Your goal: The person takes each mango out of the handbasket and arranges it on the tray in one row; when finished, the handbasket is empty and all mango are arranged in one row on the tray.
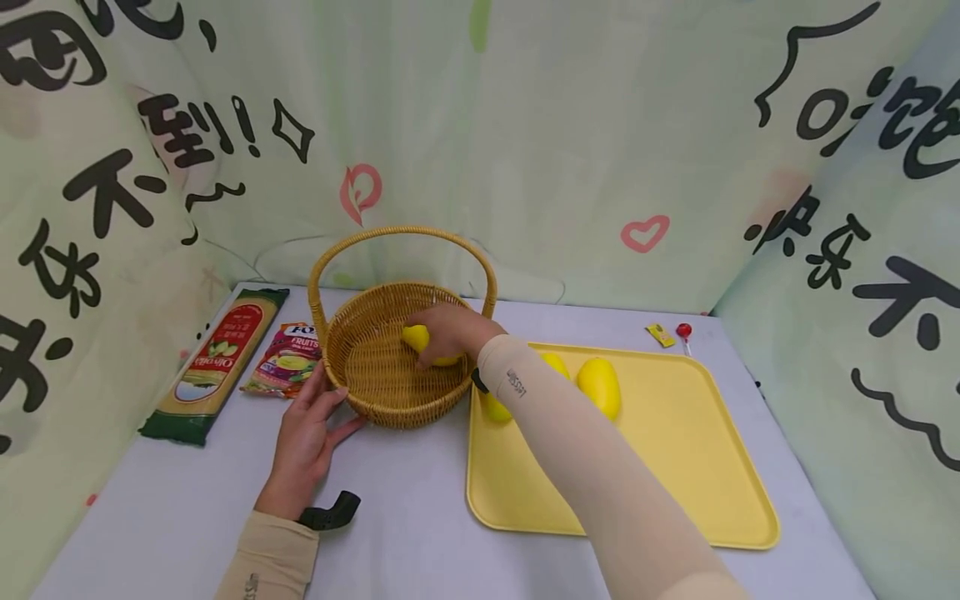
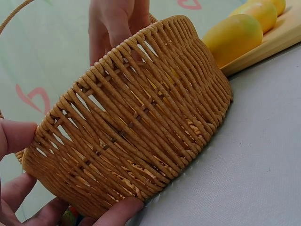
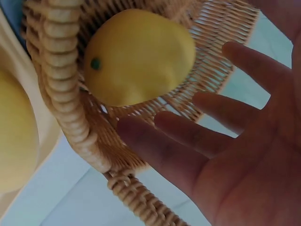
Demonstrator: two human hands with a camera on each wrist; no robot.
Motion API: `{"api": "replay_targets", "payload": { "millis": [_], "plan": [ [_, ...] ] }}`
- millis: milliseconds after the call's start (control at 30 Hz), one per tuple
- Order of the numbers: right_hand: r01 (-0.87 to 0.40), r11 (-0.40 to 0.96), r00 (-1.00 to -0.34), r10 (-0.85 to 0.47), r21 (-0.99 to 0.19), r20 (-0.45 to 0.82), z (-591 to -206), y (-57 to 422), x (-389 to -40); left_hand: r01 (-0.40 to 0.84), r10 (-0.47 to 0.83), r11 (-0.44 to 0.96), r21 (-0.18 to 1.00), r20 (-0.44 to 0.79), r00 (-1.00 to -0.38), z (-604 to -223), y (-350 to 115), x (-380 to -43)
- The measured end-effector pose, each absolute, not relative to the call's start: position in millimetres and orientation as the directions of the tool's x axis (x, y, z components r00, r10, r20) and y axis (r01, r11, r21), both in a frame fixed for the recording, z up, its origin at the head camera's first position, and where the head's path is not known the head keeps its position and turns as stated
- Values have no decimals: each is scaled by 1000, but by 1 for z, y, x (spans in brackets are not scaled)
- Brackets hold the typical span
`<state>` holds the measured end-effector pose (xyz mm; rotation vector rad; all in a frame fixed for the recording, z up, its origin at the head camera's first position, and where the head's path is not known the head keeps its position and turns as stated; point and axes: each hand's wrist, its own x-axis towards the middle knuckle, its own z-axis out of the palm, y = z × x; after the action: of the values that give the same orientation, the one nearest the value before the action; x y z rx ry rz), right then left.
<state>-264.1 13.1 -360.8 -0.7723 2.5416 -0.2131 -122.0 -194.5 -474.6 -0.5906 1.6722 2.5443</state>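
A wicker basket (image 1: 397, 414) with a tall arched handle stands at the back of the table. My left hand (image 1: 303, 442) holds its left side, with a finger at the rim and the thumb low on the wall in the left wrist view. Inside the basket lies a yellow mango (image 3: 141, 59) with a green stem spot. Reaching over the basket, my right hand (image 1: 453, 329) has its fingers spread, and in the right wrist view a gap shows between most fingertips and the mango. In the head view the hand partly covers that mango.
A yellow tray (image 1: 675, 467) right of the basket bears several mangoes (image 1: 600, 388), partly behind my right arm. Left of the basket lie a fruit candy bag (image 1: 287, 360) and a long pasta pack (image 1: 217, 362). A lollipop (image 1: 684, 331) and a small yellow packet (image 1: 661, 335) lie behind the tray.
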Motion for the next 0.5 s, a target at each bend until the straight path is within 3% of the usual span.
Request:
{"api": "replay_targets", "payload": {
  "millis": [500],
  "plan": [
    [-406, 893, -753, -449, -197, -482, -370, -2, -272, -254, -173, -405, 878, -347, -922, -476, -196, -122]
  ]
}}
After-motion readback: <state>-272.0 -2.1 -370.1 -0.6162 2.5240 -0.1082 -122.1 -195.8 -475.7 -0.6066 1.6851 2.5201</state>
